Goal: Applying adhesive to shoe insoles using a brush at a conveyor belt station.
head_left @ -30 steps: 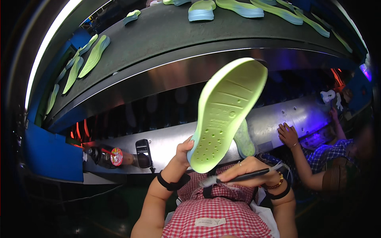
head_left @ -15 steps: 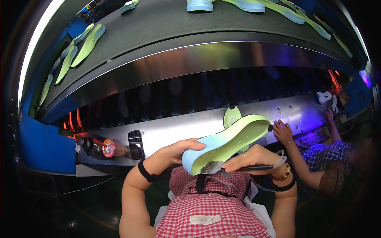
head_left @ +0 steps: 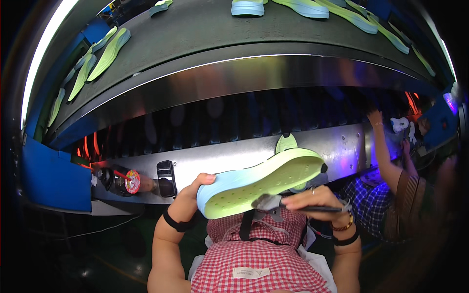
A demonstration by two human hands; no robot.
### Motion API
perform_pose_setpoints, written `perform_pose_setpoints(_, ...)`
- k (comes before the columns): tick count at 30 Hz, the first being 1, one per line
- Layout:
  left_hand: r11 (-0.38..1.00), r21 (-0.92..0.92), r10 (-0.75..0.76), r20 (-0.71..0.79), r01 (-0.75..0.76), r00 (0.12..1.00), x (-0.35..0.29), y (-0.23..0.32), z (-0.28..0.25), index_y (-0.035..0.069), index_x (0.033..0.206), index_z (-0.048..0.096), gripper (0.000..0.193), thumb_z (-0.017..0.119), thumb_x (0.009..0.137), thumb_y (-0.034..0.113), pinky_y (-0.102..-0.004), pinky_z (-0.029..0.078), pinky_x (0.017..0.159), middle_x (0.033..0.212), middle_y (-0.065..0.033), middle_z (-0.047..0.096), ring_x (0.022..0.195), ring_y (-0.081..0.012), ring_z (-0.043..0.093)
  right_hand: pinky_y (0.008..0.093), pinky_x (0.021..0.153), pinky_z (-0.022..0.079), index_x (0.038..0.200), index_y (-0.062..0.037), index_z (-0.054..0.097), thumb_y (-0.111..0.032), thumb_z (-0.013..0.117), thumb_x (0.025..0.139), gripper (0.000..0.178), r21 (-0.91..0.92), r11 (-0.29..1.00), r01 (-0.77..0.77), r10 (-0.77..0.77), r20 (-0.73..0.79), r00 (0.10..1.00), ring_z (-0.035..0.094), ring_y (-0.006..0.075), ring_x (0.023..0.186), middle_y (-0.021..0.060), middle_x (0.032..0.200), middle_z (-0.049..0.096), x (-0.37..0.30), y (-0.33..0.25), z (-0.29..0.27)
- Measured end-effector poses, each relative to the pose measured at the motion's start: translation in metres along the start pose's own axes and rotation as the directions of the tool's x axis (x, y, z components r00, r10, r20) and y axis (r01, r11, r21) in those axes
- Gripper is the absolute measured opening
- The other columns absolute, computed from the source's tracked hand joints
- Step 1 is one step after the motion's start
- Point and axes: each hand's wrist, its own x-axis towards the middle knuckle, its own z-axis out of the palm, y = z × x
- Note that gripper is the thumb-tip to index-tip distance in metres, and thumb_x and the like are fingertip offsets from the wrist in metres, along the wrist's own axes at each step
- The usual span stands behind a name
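Note:
A foam shoe sole (head_left: 234, 188), pale green with a blue heel end, is tilted in front of my chest with its hollow, dotted inner side toward me. My left hand (head_left: 191, 191) grips it at the blue end, thumb over the edge. In my right hand (head_left: 315, 199) is a brush (head_left: 267, 201) with a dark handle, its bristles against the near part of the sole's inside. Behind the held sole, another green sole (head_left: 286, 142) lies on the metal ledge, partly covered.
Several green-blue soles (head_left: 108, 54) rest on the dark conveyor belt (head_left: 195, 36) beyond the metal ledge (head_left: 215, 157). On the ledge's left stand a black tray (head_left: 166, 178) and a drink cup (head_left: 133, 181). A co-worker's arm (head_left: 386, 151) reaches over at the right.
The sole has shifted left and lower and lies more level. The brush has moved slightly right and up from the blue end along its inside. The co-worker's hand has moved away to the right.

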Motion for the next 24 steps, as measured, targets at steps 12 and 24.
perform_pose_setpoints(12, 0.827, -0.543, 0.275, 0.618, 0.146, 0.736, 0.030, 0.004, -0.046, 0.005, 0.129, 0.039, 0.071, 0.042, 0.081, 0.057, -0.0424, 0.033, 0.099, 0.132, -0.0175, 0.039, 0.117, -0.0321, 0.043, 0.0283, 0.072, 0.052, 0.086, 0.0006, 0.066, 0.004, 0.070, 0.065, 0.022, 0.008, 1.000, 0.008, -0.007, -0.096, 0.995, 0.065, 0.0244, 0.082, 0.0154, 0.089, 0.066, -0.004, -0.014, 0.012)
perform_pose_setpoints(24, 0.796, -0.555, 0.328, 0.062, -0.241, 0.943, 0.095, -0.065, 0.003, 0.009, 0.133, 0.030, 0.090, 0.023, 0.074, 0.076, -0.0477, 0.030, 0.100, 0.131, -0.0193, 0.039, 0.118, -0.0347, 0.040, 0.0292, 0.073, 0.048, 0.087, -0.0033, 0.065, -0.002, 0.068, 0.068, 0.020, -0.192, 0.977, -0.092, 0.026, -0.323, 0.946, 0.062, 0.0199, 0.083, 0.0097, 0.089, 0.064, 0.019, 0.050, 0.051)
